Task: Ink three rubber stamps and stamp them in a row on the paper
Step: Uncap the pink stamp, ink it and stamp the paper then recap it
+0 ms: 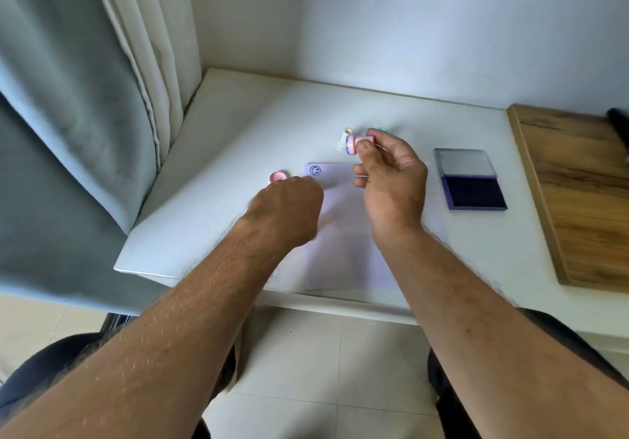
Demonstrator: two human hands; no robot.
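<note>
A white paper [340, 234] lies on the white table [258, 125], with one blue smiley print [315, 170] at its far left corner. My right hand [391, 180] is raised above the paper's far edge and pinches a pink stamp [359, 140], its blue-inked face turned left. A white stamp [344, 137] and a green one [382, 130] stand just behind it, partly hidden. My left hand [289, 207] rests as a fist on the paper's left edge. A pink cap [278, 177] lies just beyond its knuckles. The open ink pad [474, 191] sits to the right.
A wooden board [585, 200] covers the table's right end, with a dark object [617, 115] at its far corner. Grey and cream curtains [85, 98] hang along the left side. Walls close the table's far edge. My knees show below the near edge.
</note>
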